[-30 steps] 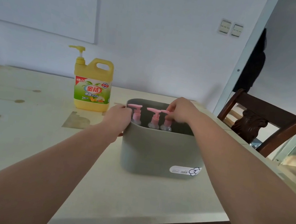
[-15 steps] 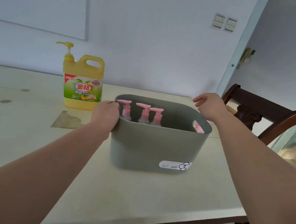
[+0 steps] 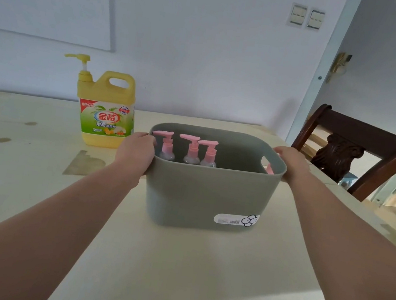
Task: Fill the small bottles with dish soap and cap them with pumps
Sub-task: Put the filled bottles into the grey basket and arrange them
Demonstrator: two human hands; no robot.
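Bottles, three small clear ones (image 3: 192,159) each capped with a pink pump (image 3: 193,146), stood upright in a row inside the grey bin (image 3: 206,193), crowded toward its left end and close to its far wall. From my remote seat I saw only their necks and shoulders above the bin's near wall, so I could not tell how full they were. A further pink piece (image 3: 270,169) showed through the handle cut-out in the bin's right end; what it was I could not make out.

Both hands held the bin. The left hand (image 3: 136,154) gripped its left end, thumb hooked over the rim just beside the nearest pump. The right hand (image 3: 290,164) clasped the right end at the cut-out, fingers wrapped round the outside. A white sticker (image 3: 235,219) sat low on the bin's near wall, toward the right.

The bin stood on a pale table (image 3: 177,260). Behind and left of the bin, near the left hand, stood the yellow dish soap jug (image 3: 106,110), upright, its pump spout pointing away from the bin. Right of the bin, beyond the table's edge, was a dark wooden chair (image 3: 358,150). High on the wall behind the bin were two light switches (image 3: 306,16).
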